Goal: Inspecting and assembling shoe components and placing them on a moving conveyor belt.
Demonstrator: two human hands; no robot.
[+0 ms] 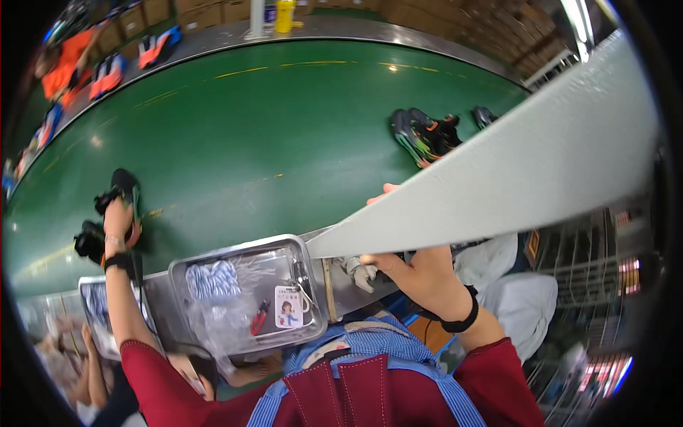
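My left hand reaches to the left over the green surface, its fingers closed around a dark shoe with green and orange trim. A second black shoe lies just beside it. My right hand is partly hidden by a wide pale grey panel that slants across the right of the view. Its thumb points left below the panel, and fingertips show beyond the far edge, spread apart from the thumb. Nothing is visible in that hand. Between my arms sits a metal tray.
The tray holds a striped cloth bundle, clear plastic, a red cutter and a picture card. More dark shoes lie farther right on the green belt. Across it, a person in orange stands near colourful shoes.
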